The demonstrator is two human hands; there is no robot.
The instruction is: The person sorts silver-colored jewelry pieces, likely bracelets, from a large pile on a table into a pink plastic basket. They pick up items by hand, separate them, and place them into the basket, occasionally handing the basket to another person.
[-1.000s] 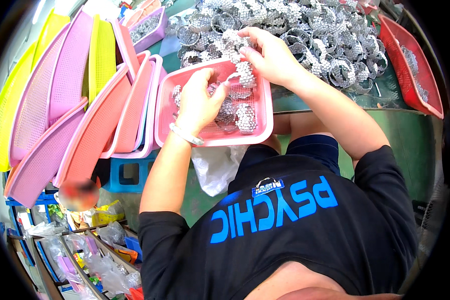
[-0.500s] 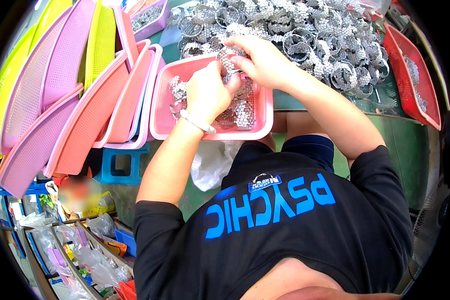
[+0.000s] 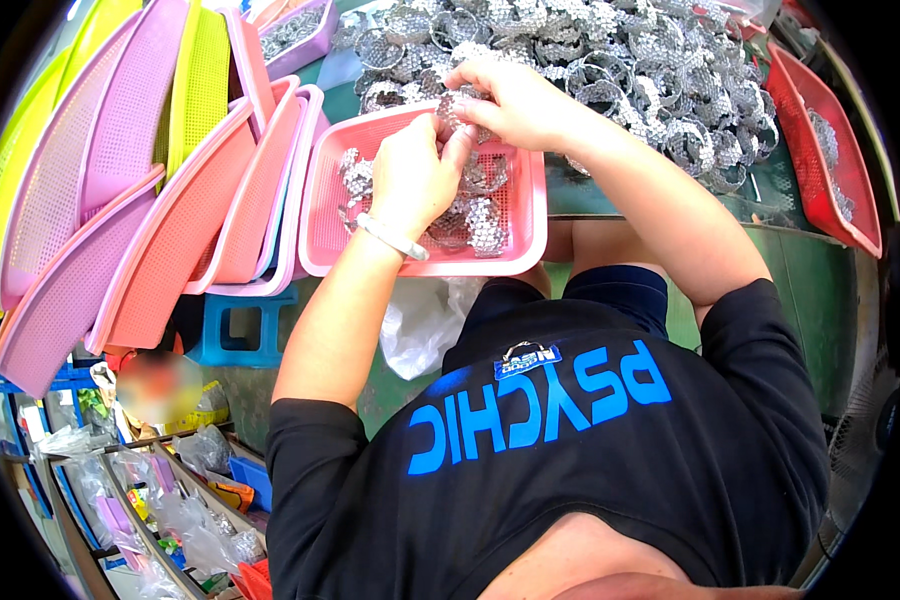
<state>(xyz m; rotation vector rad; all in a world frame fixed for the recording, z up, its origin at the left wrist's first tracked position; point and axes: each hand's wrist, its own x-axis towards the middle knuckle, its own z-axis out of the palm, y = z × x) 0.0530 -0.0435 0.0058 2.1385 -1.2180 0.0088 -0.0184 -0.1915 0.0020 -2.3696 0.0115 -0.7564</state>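
Observation:
Over the far part of a pink plastic basket (image 3: 320,225), both my hands are closed on one silver metal bracelet (image 3: 448,108) made of small shiny pieces. My left hand (image 3: 415,172), with a pale bangle on its wrist, pinches the bracelet from the left. From the far right, my right hand (image 3: 515,105) grips it between thumb and fingers. The fingers hide part of the bracelet. Below them in the basket lie several more silver bracelets (image 3: 485,228), some partly covered by my left hand.
A large heap of silver bracelets (image 3: 610,75) covers the table beyond. At the right edge stands a red basket (image 3: 810,150) holding a few pieces. Nested colourful baskets (image 3: 185,225) crowd the left. A blue stool (image 3: 245,330) and a plastic bag (image 3: 425,325) are below the table.
Both hands stay on the bracelet above the basket. The bracelet has turned and shows less of its face. My fingers have shifted slightly around it.

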